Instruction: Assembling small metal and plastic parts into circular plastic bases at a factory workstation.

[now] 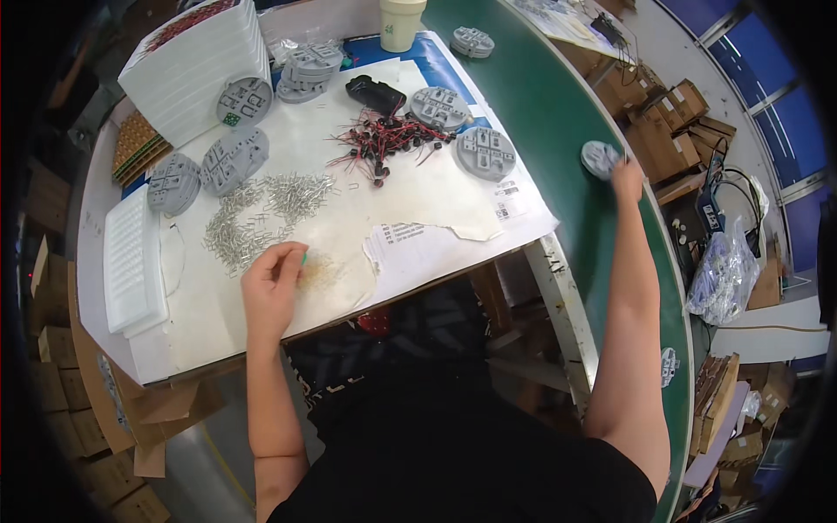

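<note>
Shirt [479, 453] | left fingers [281, 253] pinch green bit [304, 257] | right [626, 179] at disc [598, 159], grip unclear | trays [199, 77]: wires [185, 26]

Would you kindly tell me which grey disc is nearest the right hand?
The grey disc on the green belt, right at the fingertips of the right hand; the other discs on the belt and table lie farther from that hand.

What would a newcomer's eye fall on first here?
Probably the tangle of red-and-black wired parts mid-table, vivid against the pale paper. Next, the heap of silvery metal pieces just beyond the left hand. Far to the right, the outstretched right hand is at a grey disc on the green surface.
</note>
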`<action>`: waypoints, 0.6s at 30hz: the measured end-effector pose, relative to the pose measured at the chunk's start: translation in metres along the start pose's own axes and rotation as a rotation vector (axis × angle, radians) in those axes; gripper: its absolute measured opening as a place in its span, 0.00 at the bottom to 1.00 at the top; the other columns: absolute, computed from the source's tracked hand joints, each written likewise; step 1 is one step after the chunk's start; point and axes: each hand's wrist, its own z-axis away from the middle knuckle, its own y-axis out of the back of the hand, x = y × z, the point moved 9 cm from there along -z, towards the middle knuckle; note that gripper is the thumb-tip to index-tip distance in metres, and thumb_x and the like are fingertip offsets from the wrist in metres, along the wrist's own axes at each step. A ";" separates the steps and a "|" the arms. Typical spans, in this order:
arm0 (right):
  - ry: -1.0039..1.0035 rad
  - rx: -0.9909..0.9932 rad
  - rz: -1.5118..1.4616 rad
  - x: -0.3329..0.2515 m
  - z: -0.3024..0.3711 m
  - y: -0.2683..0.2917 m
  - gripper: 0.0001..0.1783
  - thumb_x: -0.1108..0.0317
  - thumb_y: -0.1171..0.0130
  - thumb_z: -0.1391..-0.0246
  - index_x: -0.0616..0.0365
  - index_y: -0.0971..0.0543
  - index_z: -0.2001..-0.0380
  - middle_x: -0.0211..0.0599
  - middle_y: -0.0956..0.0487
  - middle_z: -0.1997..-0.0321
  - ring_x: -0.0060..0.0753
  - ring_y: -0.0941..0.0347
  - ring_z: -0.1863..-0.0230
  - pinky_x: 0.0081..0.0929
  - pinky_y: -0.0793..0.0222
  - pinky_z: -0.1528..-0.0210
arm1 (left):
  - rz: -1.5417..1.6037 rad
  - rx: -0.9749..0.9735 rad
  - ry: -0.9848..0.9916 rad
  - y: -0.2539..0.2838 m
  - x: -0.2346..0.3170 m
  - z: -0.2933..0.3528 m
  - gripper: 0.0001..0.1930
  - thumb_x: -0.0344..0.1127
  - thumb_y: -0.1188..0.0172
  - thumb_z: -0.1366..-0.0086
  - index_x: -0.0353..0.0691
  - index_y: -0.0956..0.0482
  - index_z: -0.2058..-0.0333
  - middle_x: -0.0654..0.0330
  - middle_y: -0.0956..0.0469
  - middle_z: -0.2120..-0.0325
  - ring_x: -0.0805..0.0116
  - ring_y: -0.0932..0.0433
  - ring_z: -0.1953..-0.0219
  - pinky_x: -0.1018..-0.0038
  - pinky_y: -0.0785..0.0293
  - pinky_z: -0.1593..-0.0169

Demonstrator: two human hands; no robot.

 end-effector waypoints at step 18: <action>1.172 -0.801 -0.699 -0.288 0.354 0.105 0.11 0.74 0.26 0.51 0.57 0.13 0.63 0.37 0.16 0.64 0.39 0.18 0.64 0.32 0.24 0.62 | -0.237 0.070 -0.447 0.020 0.050 0.038 0.23 0.31 0.24 0.41 0.39 0.15 0.46 0.55 0.15 0.55 0.62 0.19 0.55 0.69 0.23 0.48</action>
